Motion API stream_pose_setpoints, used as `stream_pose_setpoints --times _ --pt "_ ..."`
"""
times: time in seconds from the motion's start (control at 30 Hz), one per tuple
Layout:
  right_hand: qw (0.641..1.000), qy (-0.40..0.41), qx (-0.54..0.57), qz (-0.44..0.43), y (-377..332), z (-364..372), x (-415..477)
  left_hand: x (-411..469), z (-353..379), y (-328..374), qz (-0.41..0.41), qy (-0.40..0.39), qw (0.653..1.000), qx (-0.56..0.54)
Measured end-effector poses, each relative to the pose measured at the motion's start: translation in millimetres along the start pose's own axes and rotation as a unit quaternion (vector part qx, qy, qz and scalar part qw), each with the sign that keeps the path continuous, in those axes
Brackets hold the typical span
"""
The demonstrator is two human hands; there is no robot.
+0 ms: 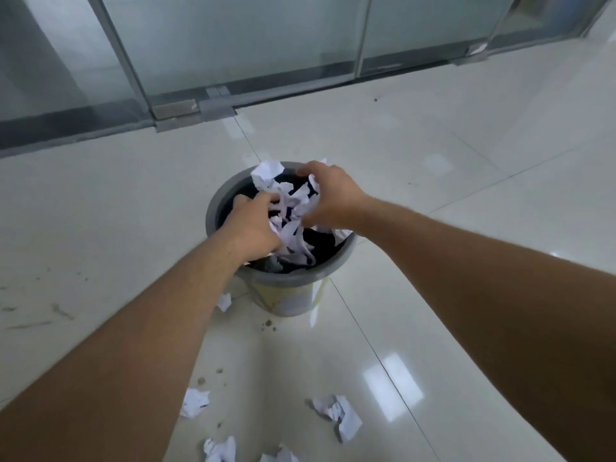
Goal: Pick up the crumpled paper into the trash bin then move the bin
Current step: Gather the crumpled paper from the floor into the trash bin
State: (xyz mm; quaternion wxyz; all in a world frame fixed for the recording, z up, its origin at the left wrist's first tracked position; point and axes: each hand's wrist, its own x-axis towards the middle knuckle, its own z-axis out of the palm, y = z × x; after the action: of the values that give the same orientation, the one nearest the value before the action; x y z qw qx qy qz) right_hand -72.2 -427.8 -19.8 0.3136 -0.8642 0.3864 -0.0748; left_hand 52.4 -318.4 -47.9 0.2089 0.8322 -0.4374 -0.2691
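Left hand (pixel 251 225) reaching over the trash bin (pixel 283 283), fingers curled and pressing the left side of one big bundle of crumpled paper (pixel 293 211). Right hand (pixel 328 195) closing on the right side of the same bundle, thumb low, fingers over the far rim. Bundle hanging above the dark opening, lower strips trailing inside. One grey bin standing on the tiled floor (pixel 433 228). Lying loose on the floor, five paper pieces, counting left to right: one (pixel 195 402) near the left forearm, one (pixel 220 449) at the bottom edge, one small (pixel 224 301) just beside the bin base, one (pixel 279 456) cut by the bottom edge, one (pixel 337 415) at the right. Two glass doors (pixel 233 45) behind.
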Motion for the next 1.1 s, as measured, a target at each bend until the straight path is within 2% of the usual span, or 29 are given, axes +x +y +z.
stream_pose_setpoints --times 0.13,0.3,0.4,0.47,0.5,0.57,0.63,0.7,0.77,0.83,0.93,1.1 --pt "1.0 0.025 -0.013 0.001 -1.4 1.4 -5.9 -2.1 -12.0 -9.1 0.046 0.019 0.998 -0.034" --pt "0.981 0.181 0.069 0.019 -0.3 19.5 -16.5 -16.2 -30.5 -23.5 0.033 0.024 0.979 -0.202" --pt "0.943 0.293 0.148 0.057 13.3 23.9 -18.4 -25.7 -42.7 -48.4 0.032 0.139 0.963 -0.23" --pt "0.912 0.355 0.174 0.113 36.1 24.2 -21.0 -33.4 -44.7 -81.8 -0.015 0.212 0.952 -0.219" --pt "0.905 0.367 0.162 0.144 51.8 26.6 -25.3 -38.0 -41.1 -102.6 -0.046 0.222 0.952 -0.204" --pt "0.915 0.336 0.098 0.198 89.3 39.7 -42.1 -48.8 -22.7 -147.2 -0.103 0.182 0.969 -0.13" --pt "0.932 0.27 0.045 0.238 125.2 65.3 -68.0 -60.3 5.4 -183.5 -0.133 0.089 0.986 -0.046" --pt "0.943 0.199 0.032 0.264 148.9 99.7 -98.8 -66.3 34.1 -205.3 -0.135 0.001 0.991 0.014" --pt "0.96 0.117 0.025 0.253 157.6 138.0 -130.5 -63.0 58.4 -216.6 -0.111 -0.049 0.989 0.084" --pt "0.974 0.023 0.001 0.227 154.7 173.7 -160.3 -52.5 76.5 -219.9 -0.077 -0.071 0.985 0.14" --pt "0.969 -0.098 -0.027 0.224 138.6 212.1 -201.3 -29.6 100.4 -217.2 -0.034 -0.09 0.974 0.204" --pt "0.96 -0.169 -0.041 0.221 108.3 242.7 -235.6 -2.3 129.6 -212.5 -0.036 -0.133 0.96 0.244"
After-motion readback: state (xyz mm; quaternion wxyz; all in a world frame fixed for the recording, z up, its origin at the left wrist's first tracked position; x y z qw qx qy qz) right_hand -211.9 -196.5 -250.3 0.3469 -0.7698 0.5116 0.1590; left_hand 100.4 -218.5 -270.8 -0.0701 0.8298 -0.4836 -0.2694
